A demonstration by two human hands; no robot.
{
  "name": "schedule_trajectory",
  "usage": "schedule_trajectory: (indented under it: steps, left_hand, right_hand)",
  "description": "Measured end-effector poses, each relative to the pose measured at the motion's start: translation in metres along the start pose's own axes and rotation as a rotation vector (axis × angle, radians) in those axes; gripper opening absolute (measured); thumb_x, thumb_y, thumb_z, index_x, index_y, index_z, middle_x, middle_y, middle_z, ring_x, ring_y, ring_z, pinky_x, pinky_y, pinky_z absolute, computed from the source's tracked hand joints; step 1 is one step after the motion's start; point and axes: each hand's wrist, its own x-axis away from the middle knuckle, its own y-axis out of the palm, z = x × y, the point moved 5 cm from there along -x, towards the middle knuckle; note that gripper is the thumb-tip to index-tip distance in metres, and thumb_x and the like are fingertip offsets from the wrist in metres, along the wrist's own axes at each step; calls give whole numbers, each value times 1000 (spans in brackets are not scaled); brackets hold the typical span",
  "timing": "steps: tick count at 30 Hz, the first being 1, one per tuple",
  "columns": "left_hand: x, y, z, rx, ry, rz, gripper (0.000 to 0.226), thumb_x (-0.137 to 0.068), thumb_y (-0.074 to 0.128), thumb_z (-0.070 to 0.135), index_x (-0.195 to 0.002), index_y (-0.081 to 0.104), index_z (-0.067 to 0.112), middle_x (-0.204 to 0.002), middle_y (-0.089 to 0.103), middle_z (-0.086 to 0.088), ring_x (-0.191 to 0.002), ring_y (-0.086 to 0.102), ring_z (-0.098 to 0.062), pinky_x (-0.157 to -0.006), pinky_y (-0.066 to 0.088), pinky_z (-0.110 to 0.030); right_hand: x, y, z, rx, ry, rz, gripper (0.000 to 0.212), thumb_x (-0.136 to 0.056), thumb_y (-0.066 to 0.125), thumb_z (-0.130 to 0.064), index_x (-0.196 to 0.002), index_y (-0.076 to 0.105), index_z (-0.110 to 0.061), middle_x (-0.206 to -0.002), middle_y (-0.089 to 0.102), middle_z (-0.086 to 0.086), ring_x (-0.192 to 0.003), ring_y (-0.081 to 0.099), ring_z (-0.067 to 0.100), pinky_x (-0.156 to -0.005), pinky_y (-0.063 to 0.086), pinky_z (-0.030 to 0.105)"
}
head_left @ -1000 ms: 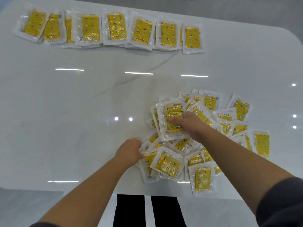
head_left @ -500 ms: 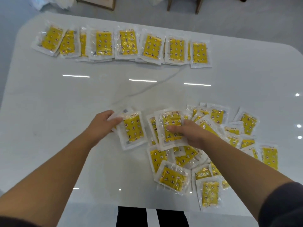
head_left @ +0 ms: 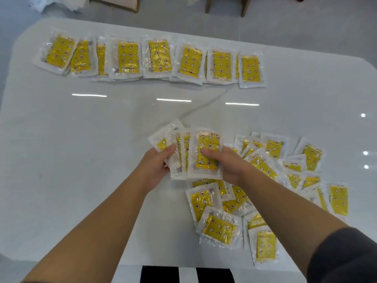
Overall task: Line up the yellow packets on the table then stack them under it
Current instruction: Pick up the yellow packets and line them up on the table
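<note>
Both hands at frame centre grip a fanned bunch of yellow packets (head_left: 206, 154): left hand (head_left: 157, 166) and right hand (head_left: 226, 166) curled round it. A row (head_left: 151, 58) spans the upper table (head_left: 81, 139); a loose pile (head_left: 265, 190) lies lower right.

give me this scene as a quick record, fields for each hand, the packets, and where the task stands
left hand: grips the left side of the held packets
right hand: grips their right side, thumb on top
held packets: small fan between both hands
row: overlapping packets along the far edge of the table
loose pile: scattered, near right
task stage: lining up not finished
</note>
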Motion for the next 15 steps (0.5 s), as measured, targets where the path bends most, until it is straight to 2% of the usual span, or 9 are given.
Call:
schedule_trajectory:
  steps: [4, 9, 12, 15]
  left_hand:
    - [-4, 9, -7, -150, 3, 49, 27, -94, 58, 11, -121, 61, 13, -110, 72, -6, -97, 70, -21, -78, 58, -37]
    - [-9, 5, 8, -311, 102, 136, 28, -89, 67, 20, -116, 62, 22, -107, 72, 0, -95, 70, -20, -89, 55, -46]
    - [-14, 8, 27, -314, 165, 176, 25, -87, 70, 21, -110, 62, 26, -104, 72, 2, -93, 70, -18, -87, 56, -46]
    - [-26, 7, 55, -339, 218, 232, 32, -83, 74, 26, -113, 61, 26, -106, 71, 4, -95, 70, -18, -88, 55, -46]
  right_hand:
    - [0, -12, 1, 35, 9, 51, 34, -89, 66, -16, -122, 63, -8, -111, 71, 12, -103, 68, 28, -94, 52, 48]
    - [-4, -21, -4, 40, 15, 88, 38, -84, 72, -24, -119, 65, -12, -110, 72, 8, -107, 67, 28, -101, 47, 51]
    - [-10, -19, -21, 12, -7, 88, 35, -86, 70, -21, -119, 64, -11, -110, 72, 10, -104, 68, 28, -97, 50, 50]
    - [-20, -13, -47, -2, -53, 103, 30, -88, 68, -18, -116, 65, -11, -108, 72, 10, -98, 70, 27, -88, 55, 45]
